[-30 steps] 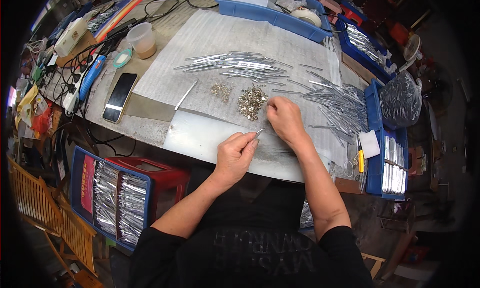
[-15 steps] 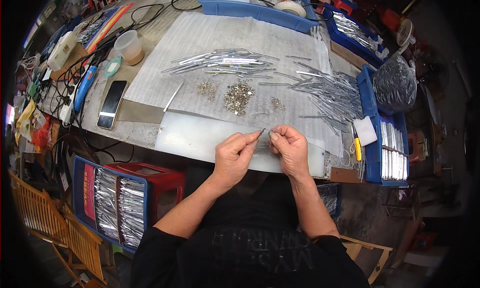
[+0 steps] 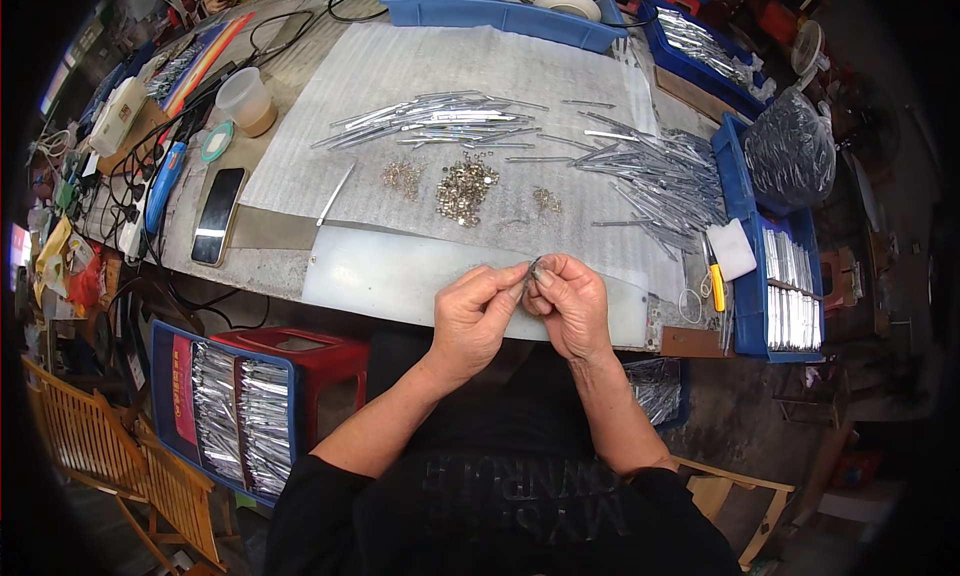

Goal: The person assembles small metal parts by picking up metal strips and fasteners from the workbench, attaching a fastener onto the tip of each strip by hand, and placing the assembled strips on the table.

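Over the near edge of the white board point(image 3: 375, 276), my left hand point(image 3: 468, 313) is closed in a pinch on a small thin dark piece, mostly hidden by the fingers. My right hand point(image 3: 573, 306) meets it at the fingertips, thumb and fingers pressed together; what it holds, if anything, cannot be made out. Beyond the board lies a pile of small shiny gold-coloured bits point(image 3: 465, 198), with smaller scatters on both sides. Slim silver strips point(image 3: 430, 121) lie farther back, and a larger heap of similar strips point(image 3: 655, 181) spreads to the right.
At the right stand a blue tray of silver strips point(image 3: 733, 311), a yellow-handled tool point(image 3: 717, 288) and a white pad point(image 3: 731, 251). A phone point(image 3: 218, 216) and plastic cup point(image 3: 246, 104) are at left. Below the table edge, a blue crate point(image 3: 166, 416) sits by a red stool point(image 3: 335, 351).
My hands have come together: the right fingertips, apart from the left before, now meet them around the small dark piece. The whole view has shifted slightly.
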The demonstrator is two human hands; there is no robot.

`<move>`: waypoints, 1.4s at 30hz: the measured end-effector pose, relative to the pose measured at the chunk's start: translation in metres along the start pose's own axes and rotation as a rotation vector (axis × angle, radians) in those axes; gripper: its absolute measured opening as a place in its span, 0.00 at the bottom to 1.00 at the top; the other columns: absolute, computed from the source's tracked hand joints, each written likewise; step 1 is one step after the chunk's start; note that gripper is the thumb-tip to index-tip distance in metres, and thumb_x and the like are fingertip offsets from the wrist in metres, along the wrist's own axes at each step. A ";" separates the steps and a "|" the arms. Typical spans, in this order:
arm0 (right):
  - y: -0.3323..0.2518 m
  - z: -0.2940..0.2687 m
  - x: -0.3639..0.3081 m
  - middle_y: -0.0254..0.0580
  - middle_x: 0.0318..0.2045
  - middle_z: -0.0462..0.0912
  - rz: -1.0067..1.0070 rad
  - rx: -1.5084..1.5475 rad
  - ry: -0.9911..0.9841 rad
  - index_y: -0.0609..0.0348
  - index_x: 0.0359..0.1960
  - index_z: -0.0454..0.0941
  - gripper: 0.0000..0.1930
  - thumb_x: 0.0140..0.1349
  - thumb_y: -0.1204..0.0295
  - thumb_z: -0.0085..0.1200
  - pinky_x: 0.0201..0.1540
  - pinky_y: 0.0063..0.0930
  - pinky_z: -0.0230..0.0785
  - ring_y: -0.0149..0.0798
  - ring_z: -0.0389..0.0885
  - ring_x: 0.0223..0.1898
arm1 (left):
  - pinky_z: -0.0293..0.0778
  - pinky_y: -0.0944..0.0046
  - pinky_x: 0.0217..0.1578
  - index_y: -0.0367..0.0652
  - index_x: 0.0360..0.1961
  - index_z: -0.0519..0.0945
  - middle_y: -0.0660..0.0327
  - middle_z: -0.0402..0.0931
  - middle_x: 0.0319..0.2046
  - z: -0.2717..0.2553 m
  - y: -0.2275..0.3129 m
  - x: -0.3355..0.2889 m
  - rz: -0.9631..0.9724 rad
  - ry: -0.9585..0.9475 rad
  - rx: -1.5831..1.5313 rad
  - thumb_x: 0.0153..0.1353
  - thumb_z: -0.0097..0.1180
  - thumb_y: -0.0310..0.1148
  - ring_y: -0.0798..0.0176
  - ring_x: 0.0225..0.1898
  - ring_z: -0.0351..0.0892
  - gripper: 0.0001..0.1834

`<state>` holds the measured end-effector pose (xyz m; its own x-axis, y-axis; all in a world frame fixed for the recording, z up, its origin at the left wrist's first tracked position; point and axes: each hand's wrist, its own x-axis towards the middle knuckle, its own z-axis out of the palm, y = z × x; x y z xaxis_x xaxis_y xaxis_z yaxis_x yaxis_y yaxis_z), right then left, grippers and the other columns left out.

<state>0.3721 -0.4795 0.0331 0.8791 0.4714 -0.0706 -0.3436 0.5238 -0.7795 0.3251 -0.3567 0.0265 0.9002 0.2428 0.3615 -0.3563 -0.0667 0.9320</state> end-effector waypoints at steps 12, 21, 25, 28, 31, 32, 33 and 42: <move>0.004 -0.001 0.001 0.32 0.21 0.70 -0.009 -0.004 -0.031 0.63 0.31 0.70 0.04 0.57 0.75 0.48 0.23 0.14 0.55 0.22 0.61 0.20 | 0.68 0.76 0.27 0.33 0.38 0.76 0.61 0.73 0.27 0.000 -0.004 -0.002 -0.008 -0.008 -0.006 0.54 0.50 0.19 0.74 0.27 0.70 0.09; 0.013 0.008 -0.002 0.29 0.21 0.70 -0.221 -0.334 0.075 0.63 0.33 0.70 0.09 0.62 0.69 0.42 0.23 0.12 0.55 0.19 0.60 0.20 | 0.70 0.75 0.29 0.32 0.38 0.76 0.60 0.73 0.27 0.006 -0.006 -0.002 -0.018 0.032 0.015 0.54 0.50 0.19 0.73 0.28 0.72 0.09; 0.015 0.010 -0.003 0.28 0.21 0.69 -0.239 -0.413 0.122 0.64 0.33 0.70 0.10 0.63 0.69 0.42 0.22 0.12 0.56 0.18 0.60 0.20 | 0.71 0.75 0.29 0.32 0.38 0.76 0.60 0.73 0.27 0.006 -0.005 0.000 -0.034 0.042 0.034 0.54 0.50 0.19 0.72 0.29 0.73 0.09; 0.013 0.016 -0.002 0.28 0.21 0.70 -0.271 -0.433 0.126 0.64 0.32 0.70 0.09 0.62 0.69 0.43 0.22 0.12 0.56 0.18 0.60 0.20 | 0.71 0.75 0.29 0.32 0.38 0.76 0.60 0.73 0.27 0.008 -0.005 -0.001 -0.032 0.055 0.010 0.55 0.50 0.19 0.72 0.29 0.72 0.09; 0.012 0.015 0.000 0.28 0.21 0.70 -0.248 -0.401 0.141 0.64 0.31 0.70 0.08 0.62 0.70 0.44 0.21 0.13 0.55 0.18 0.60 0.20 | 0.70 0.76 0.28 0.32 0.38 0.76 0.61 0.73 0.28 0.010 -0.006 0.000 -0.025 0.066 0.015 0.55 0.50 0.19 0.73 0.29 0.72 0.09; 0.012 0.013 0.001 0.28 0.21 0.70 -0.250 -0.401 0.140 0.64 0.31 0.70 0.08 0.62 0.70 0.44 0.21 0.13 0.55 0.18 0.60 0.20 | 0.70 0.76 0.28 0.32 0.38 0.76 0.61 0.73 0.28 0.011 -0.007 0.000 -0.023 0.066 0.015 0.55 0.50 0.19 0.73 0.29 0.72 0.09; 0.012 0.008 0.003 0.29 0.20 0.70 -0.213 -0.350 0.120 0.63 0.31 0.70 0.08 0.61 0.71 0.44 0.21 0.13 0.54 0.18 0.59 0.19 | 0.68 0.75 0.25 0.32 0.37 0.76 0.60 0.73 0.25 0.013 -0.009 0.002 -0.025 0.098 -0.004 0.54 0.50 0.20 0.72 0.26 0.71 0.09; 0.006 0.004 0.006 0.29 0.19 0.67 -0.049 -0.092 0.006 0.62 0.30 0.69 0.08 0.62 0.70 0.42 0.21 0.14 0.52 0.20 0.57 0.18 | 0.69 0.74 0.25 0.32 0.37 0.76 0.59 0.74 0.25 0.015 -0.006 0.002 -0.095 0.125 -0.148 0.55 0.49 0.21 0.72 0.25 0.73 0.08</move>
<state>0.3740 -0.4709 0.0301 0.8961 0.4426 -0.0343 -0.2685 0.4789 -0.8358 0.3326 -0.3705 0.0220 0.8965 0.3605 0.2578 -0.3129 0.1029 0.9442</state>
